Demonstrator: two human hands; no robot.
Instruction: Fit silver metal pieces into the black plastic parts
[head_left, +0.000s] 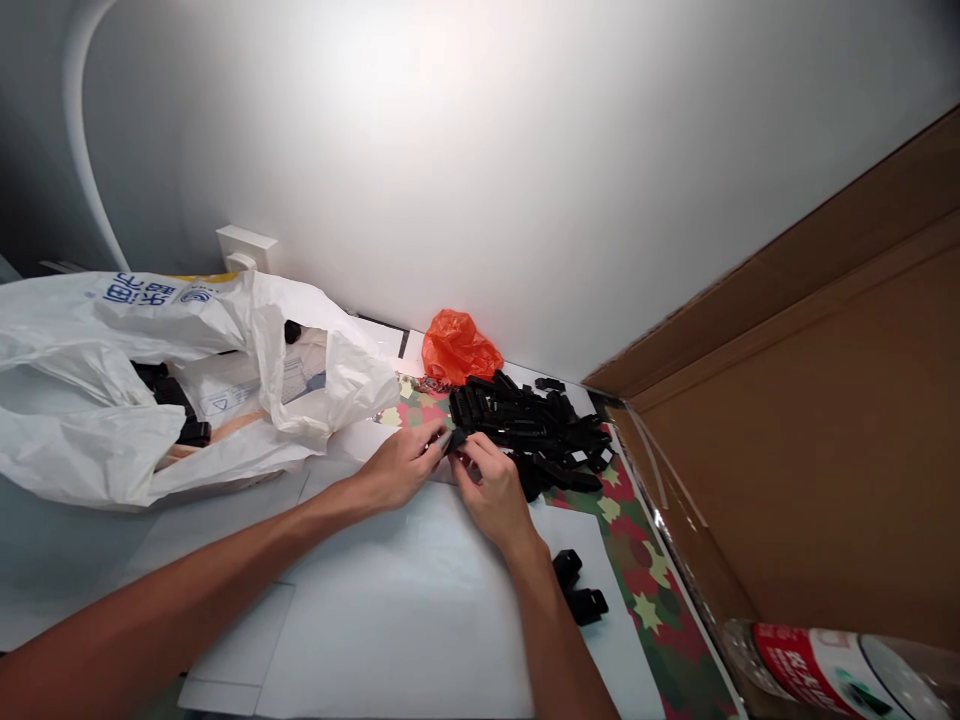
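Note:
My left hand (pixel 401 464) and my right hand (pixel 491 488) meet at the near edge of a pile of several small black plastic parts (pixel 536 428). Both hands pinch a small black part (pixel 453 440) between their fingertips. The pile lies on a patterned red-and-green sheet (pixel 637 560) over white paper (pixel 405 600). Two more black parts (pixel 577 588) lie apart, just right of my right wrist.
A big white plastic bag (pixel 150 400) holding black parts and papers lies at the left. A crumpled orange bag (pixel 457 348) sits by the white wall. A brown cardboard box (pixel 810 440) stands at the right, a plastic bottle (pixel 832 670) at the bottom right.

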